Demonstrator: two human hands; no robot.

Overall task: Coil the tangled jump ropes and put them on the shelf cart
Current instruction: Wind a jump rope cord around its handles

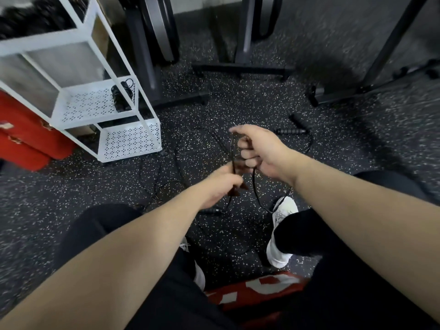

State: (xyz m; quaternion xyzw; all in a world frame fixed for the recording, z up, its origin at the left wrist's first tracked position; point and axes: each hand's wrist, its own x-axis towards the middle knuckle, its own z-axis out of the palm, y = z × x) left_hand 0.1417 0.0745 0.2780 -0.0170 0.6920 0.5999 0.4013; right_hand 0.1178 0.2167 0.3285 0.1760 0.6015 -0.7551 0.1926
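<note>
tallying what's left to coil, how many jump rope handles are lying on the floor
3 that I can make out: two handles lie beyond the right hand, one lies under the left wrist. Others may be hidden by the arms.

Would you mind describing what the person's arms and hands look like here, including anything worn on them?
Both forearms are bare, with no sleeve reaching into view. The left hand and right hand wear no gloves, and no watch, ring or wristband shows. No markings are visible, though the left hand is somewhat blurred.
</note>
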